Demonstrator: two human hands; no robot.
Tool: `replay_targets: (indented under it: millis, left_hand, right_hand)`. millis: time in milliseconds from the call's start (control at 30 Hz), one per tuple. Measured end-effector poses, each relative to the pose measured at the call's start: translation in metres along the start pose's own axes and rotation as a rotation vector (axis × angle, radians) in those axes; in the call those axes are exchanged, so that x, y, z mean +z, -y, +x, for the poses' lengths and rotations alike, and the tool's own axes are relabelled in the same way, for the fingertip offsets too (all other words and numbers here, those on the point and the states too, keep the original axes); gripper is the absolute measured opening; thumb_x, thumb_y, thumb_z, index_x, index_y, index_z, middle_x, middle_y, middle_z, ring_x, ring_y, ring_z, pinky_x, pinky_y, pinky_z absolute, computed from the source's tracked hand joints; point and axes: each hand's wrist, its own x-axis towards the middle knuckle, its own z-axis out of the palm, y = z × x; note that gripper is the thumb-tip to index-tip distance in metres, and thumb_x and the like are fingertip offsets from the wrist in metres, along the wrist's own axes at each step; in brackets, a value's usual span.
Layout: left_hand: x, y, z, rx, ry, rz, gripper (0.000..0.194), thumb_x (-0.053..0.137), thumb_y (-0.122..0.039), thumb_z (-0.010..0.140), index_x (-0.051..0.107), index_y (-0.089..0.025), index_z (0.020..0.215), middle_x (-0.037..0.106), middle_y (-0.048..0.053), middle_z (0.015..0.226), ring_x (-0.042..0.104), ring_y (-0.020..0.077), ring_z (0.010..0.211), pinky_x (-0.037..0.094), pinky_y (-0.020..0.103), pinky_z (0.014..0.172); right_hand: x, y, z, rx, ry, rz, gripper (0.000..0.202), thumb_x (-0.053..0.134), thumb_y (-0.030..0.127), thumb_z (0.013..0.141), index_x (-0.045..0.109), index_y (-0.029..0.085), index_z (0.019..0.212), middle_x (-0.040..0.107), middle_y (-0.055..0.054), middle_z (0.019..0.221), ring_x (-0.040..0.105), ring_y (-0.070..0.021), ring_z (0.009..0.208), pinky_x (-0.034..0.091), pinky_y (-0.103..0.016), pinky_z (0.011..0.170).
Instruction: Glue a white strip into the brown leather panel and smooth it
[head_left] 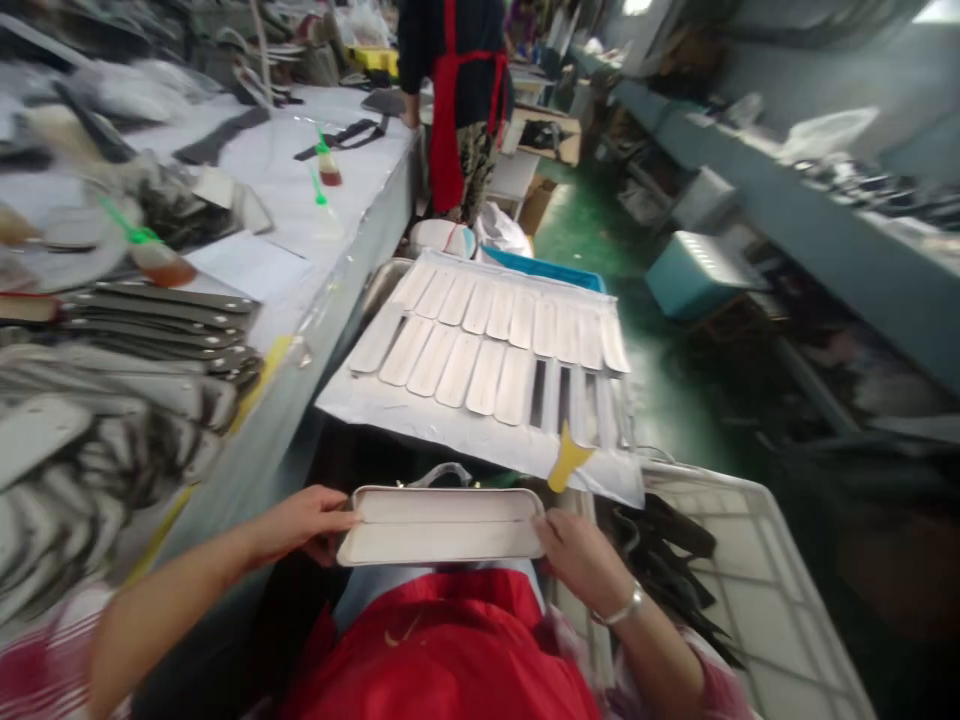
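Note:
Low in front of my red apron, a long, narrow white handbag [442, 527] is held open side toward me. Its pale inside shows, and a curved handle [441, 472] stands up at its far edge. My left hand [319, 520] grips the left end, thumb and finger closed on the rim. Around the right end my right hand [576, 545] is closed, its fingertips partly hidden behind the bag. Just beyond the bag, two rows of long white rounded pieces [442, 365] lie on a white sheet-covered board [420, 420], with a yellow piece [568, 458] at its near edge.
Grey strap-like parts [161, 320] and stacked pieces lie on the left workbench [360, 190], beside a green-capped bottle [328, 165]. A white crate [772, 560] with dark pieces stands at right. Ahead, a person in a red apron [446, 130] stands by the bench.

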Motion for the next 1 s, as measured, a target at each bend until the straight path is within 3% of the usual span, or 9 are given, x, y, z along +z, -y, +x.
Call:
replay_targets:
  millis: [133,267,400,467,533,633,733,833,1000]
  left_hand:
    - [-0.004,0.014,0.016,-0.099,-0.003,0.035,0.051,0.060,-0.063,0.060,0.054,-0.014,0.070,0.045,-0.003,0.046,0.038,0.0082,0.040,0.024,0.018,0.040]
    - [-0.013,0.027,0.024,-0.056,-0.035,0.198,0.052,0.055,-0.068,0.059,0.048,-0.017,0.061,0.039,-0.004,0.043,0.035,0.0103,0.039,0.022,0.021,0.041]
    - [-0.001,0.022,0.008,0.220,-0.316,0.707,0.045,0.044,-0.058,0.073,0.046,-0.018,0.053,0.045,-0.001,0.050,0.045,0.0152,0.050,0.031,0.027,0.050]
    - [0.021,0.011,-0.002,0.441,-0.500,0.953,0.040,0.039,-0.049,0.080,0.051,-0.019,0.057,0.051,0.001,0.058,0.050,0.0182,0.060,0.035,0.031,0.060]
    - [0.053,-0.005,-0.006,0.706,-0.589,1.102,0.034,0.038,-0.041,0.084,0.057,-0.019,0.066,0.056,0.004,0.069,0.052,0.0209,0.070,0.036,0.036,0.072]
    - [0.105,-0.027,0.005,1.021,-0.503,1.176,0.025,0.040,-0.027,0.087,0.059,-0.019,0.102,0.059,0.007,0.106,0.051,0.0218,0.093,0.036,0.037,0.084]
    - [0.142,-0.041,0.029,1.057,-0.255,1.280,0.038,0.047,-0.026,0.084,0.048,-0.019,0.122,0.047,0.008,0.129,0.050,0.0230,0.100,0.041,0.034,0.081]
    - [0.156,-0.046,0.046,0.955,-0.134,1.357,0.040,0.050,-0.025,0.081,0.050,-0.017,0.121,0.050,0.009,0.126,0.051,0.0254,0.096,0.045,0.035,0.073]
    - [0.155,-0.050,0.045,0.882,-0.076,1.372,0.044,0.052,-0.027,0.080,0.050,-0.012,0.121,0.049,0.010,0.127,0.051,0.0269,0.096,0.046,0.036,0.072]
  right_hand:
    - [-0.001,-0.006,-0.007,0.105,0.113,0.385,0.036,0.035,0.045,0.085,0.049,0.017,0.066,0.062,-0.008,0.064,0.062,-0.0163,0.054,0.044,-0.025,0.046]
    - [0.007,-0.016,-0.007,0.155,0.111,0.492,0.031,0.036,0.041,0.084,0.049,0.018,0.068,0.065,-0.011,0.073,0.063,-0.0175,0.057,0.049,-0.027,0.048]
    - [0.011,-0.016,-0.004,0.170,0.100,0.452,0.033,0.035,0.043,0.085,0.047,0.020,0.065,0.064,-0.011,0.069,0.062,-0.0171,0.052,0.047,-0.028,0.044]
    - [0.011,-0.012,-0.003,0.151,0.081,0.358,0.033,0.035,0.042,0.085,0.048,0.021,0.064,0.064,-0.010,0.066,0.060,-0.0153,0.049,0.045,-0.027,0.044]
    - [0.010,-0.008,-0.002,0.109,0.050,0.225,0.034,0.034,0.039,0.086,0.051,0.019,0.064,0.065,-0.008,0.063,0.058,-0.0122,0.047,0.043,-0.025,0.047]
    - [0.008,-0.002,-0.002,0.067,-0.005,0.070,0.033,0.036,0.033,0.084,0.052,0.016,0.061,0.063,-0.006,0.057,0.056,-0.0096,0.045,0.041,-0.022,0.049]
    - [0.005,0.003,-0.002,0.060,-0.025,0.021,0.032,0.037,0.029,0.083,0.052,0.014,0.059,0.061,-0.006,0.052,0.054,-0.0093,0.042,0.038,-0.021,0.047]
    - [0.003,0.006,0.000,0.043,0.006,-0.007,0.033,0.033,0.023,0.085,0.055,0.012,0.062,0.061,-0.007,0.051,0.055,-0.0096,0.041,0.037,-0.020,0.045]
    - [0.004,0.006,0.003,-0.023,0.029,-0.141,0.028,0.035,0.016,0.084,0.059,0.010,0.071,0.062,-0.011,0.057,0.057,-0.0135,0.046,0.039,-0.024,0.049]
